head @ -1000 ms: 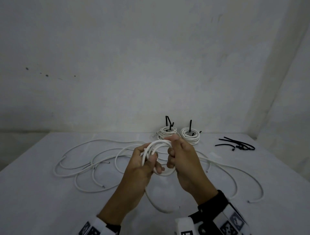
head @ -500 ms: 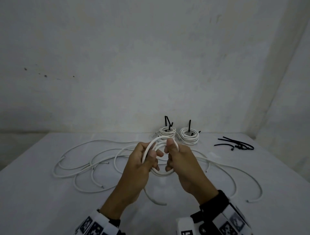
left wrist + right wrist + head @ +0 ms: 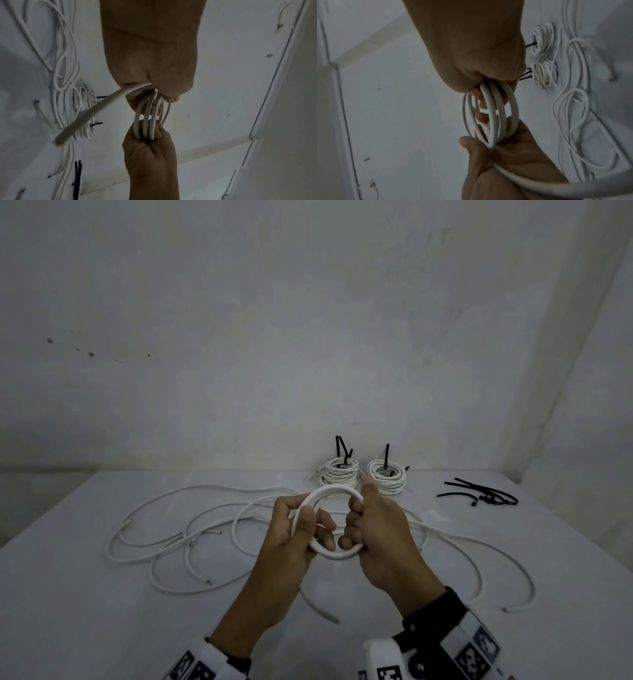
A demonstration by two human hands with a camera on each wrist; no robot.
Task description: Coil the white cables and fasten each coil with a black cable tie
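Note:
A white cable coil (image 3: 329, 493) of several loops hangs in the air between my two hands, above the middle of the white table (image 3: 68, 594). My left hand (image 3: 315, 525) grips its left side, thumb over the loops. My right hand (image 3: 359, 508) grips its right side, fingers curled through the ring. A short free tail (image 3: 318, 609) drops from under my left hand to the table. The left wrist view shows the loops (image 3: 147, 115) running from my left hand down into my right hand (image 3: 149, 148). In the right wrist view the loops (image 3: 491, 115) fan apart between both hands.
Two tied coils (image 3: 339, 474) (image 3: 387, 479) with black ties sticking up stand at the back by the wall. Spare black cable ties (image 3: 479, 494) lie at the back right. Loose white cables sprawl on the left (image 3: 171, 525) and on the right (image 3: 479, 559).
The long trailing loop below my hands has been drawn in to a short tail. The coil now faces me as an open ring, and my right thumb has moved to its upper right.

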